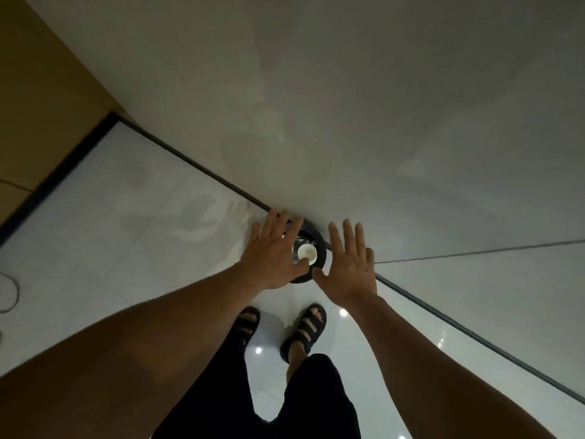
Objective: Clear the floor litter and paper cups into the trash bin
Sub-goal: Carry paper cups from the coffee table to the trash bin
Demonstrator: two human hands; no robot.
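Note:
A round black trash bin (320,252) stands on the floor against the wall, seen from straight above. A white paper cup (307,253) lies inside it. My left hand (274,254) hovers over the bin's left side with fingers spread and straight, holding nothing. My right hand (350,264) is held out just right of the bin, also flat with fingers spread and empty. Part of the bin is hidden under my left hand.
A grey wall (380,106) rises right behind the bin, meeting glossy white floor tiles (126,242) along a dark skirting line. A brown panel (38,90) stands at far left. A thin cable (11,293) lies at the left edge. My sandalled feet (305,331) stand just before the bin.

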